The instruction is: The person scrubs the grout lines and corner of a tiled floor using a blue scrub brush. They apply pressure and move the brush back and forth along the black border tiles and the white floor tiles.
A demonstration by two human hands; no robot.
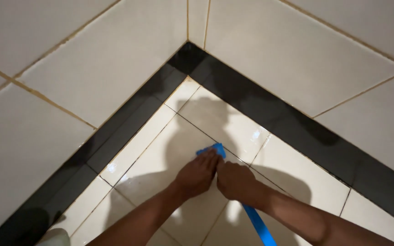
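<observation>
Blue handle (258,225) rises between my two forearms to one blue brush (213,150), pressed on the glossy cream floor tile (160,150). My right hand (236,181) is closed around the handle; my left hand (199,173) lies curled over the brush head, fingertips on it. Beyond, two black skirting strips (270,107) meet in the corner under two cream tiled walls (101,68).

The blue brush's (215,150) head lay mostly hidden under both hands; its handle ran off the near edge, bristles unseen.
</observation>
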